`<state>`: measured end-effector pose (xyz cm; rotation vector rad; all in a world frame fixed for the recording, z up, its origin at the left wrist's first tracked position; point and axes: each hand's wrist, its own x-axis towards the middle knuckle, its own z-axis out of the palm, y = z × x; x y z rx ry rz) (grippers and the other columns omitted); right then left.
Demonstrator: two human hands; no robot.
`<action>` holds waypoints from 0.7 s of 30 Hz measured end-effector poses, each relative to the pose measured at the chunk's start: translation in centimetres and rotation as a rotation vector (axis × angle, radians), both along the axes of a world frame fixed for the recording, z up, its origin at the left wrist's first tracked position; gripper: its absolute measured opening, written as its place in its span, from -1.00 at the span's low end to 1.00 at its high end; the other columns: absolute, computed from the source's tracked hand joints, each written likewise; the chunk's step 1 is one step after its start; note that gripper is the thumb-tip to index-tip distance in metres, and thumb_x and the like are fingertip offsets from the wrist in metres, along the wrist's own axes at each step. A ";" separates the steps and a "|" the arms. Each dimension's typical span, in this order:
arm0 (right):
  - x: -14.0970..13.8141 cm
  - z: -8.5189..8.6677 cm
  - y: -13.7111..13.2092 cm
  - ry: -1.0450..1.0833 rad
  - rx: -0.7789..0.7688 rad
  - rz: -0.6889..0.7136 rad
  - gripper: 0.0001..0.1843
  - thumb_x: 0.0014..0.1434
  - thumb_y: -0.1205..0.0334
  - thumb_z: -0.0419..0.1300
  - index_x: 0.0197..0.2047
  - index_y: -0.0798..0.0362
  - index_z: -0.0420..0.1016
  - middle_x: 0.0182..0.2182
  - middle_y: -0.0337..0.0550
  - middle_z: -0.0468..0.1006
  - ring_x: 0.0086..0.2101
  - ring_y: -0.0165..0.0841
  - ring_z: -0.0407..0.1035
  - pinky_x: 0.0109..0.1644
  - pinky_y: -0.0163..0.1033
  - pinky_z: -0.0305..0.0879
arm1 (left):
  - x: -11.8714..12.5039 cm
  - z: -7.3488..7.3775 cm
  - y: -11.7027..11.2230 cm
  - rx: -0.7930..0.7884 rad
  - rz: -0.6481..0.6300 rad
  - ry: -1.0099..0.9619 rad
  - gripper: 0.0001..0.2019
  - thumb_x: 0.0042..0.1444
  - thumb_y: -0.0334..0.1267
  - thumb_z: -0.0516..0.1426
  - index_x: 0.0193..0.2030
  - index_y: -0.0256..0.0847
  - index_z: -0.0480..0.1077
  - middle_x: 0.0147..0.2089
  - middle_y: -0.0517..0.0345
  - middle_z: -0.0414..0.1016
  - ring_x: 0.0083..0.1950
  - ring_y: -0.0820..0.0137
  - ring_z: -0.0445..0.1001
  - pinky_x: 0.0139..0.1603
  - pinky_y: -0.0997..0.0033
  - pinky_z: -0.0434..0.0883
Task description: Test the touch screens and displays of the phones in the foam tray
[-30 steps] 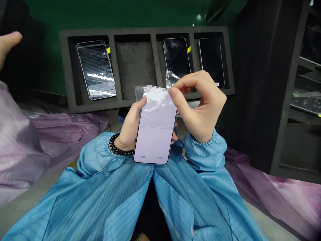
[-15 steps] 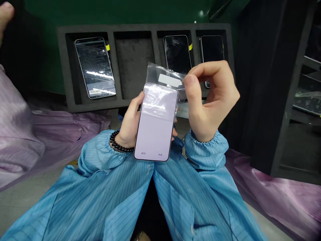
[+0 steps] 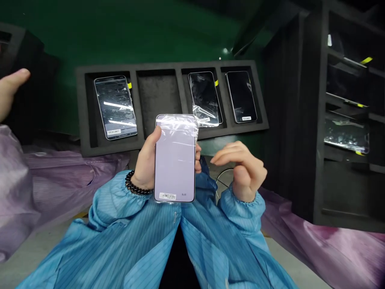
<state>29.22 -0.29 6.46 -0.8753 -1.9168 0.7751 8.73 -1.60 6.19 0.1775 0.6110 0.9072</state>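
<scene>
A smartphone [image 3: 174,160] with a pale lilac lit screen is held upright in my left hand [image 3: 146,160], the thumb along its left edge and fingertips showing at its right edge. Clear plastic film [image 3: 179,122] covers the screen, crinkled near the top. A white barcode label [image 3: 167,196] lies over the lower left of the screen. My right hand [image 3: 242,166] is apart from the phone, to its right, with fingers bent loosely, the thumb separate and nothing in them.
Beyond my hands lies a dark foam tray [image 3: 99,150] with phones [image 3: 116,108] in three compartments; the second compartment from left is bare. On the right stands another black tray [image 3: 319,180] with several wrapped phones. At left, another person's hand [image 3: 12,90] and pink sleeve appear.
My right hand has let go of the film and moved down, away from the phone. The film now lies down over the screen, its label at the bottom. The view has shifted.
</scene>
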 end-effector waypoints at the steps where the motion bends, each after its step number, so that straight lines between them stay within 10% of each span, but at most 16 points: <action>1: -0.2 -0.3 -0.2 0.005 0.029 0.006 -0.65 0.43 0.07 -0.03 -0.21 -0.01 0.53 -0.35 -0.15 0.62 -0.34 -0.28 0.49 -0.15 -0.06 0.41 | -0.1 -0.1 0.1 0.016 0.001 -0.005 -0.29 0.10 0.37 0.02 -0.15 -0.35 0.53 -0.23 -0.05 0.58 -0.28 0.27 0.60 -0.19 0.30 0.59; 10: -3.7 -2.1 -1.7 -0.236 0.509 0.143 -0.49 0.42 -0.12 -0.12 -0.04 -0.13 0.61 0.09 -0.19 0.59 0.00 -0.26 0.38 0.43 0.11 0.05 | -1.2 0.1 2.1 0.031 0.055 0.052 -0.29 0.10 0.38 0.04 -0.08 -0.29 0.53 -0.20 -0.02 0.62 -0.23 0.30 0.61 -0.14 0.35 0.60; 21: -4.5 -3.1 -0.8 -0.356 0.553 0.226 -0.54 0.30 -0.12 0.13 0.07 -0.01 0.57 0.15 -0.02 0.56 0.08 -0.20 0.39 0.46 0.13 -0.03 | -2.0 0.0 3.9 -0.015 0.114 0.073 -0.15 0.18 0.42 -0.20 0.00 -0.33 0.52 -0.22 -0.09 0.64 -0.20 0.20 0.64 -0.14 0.21 0.61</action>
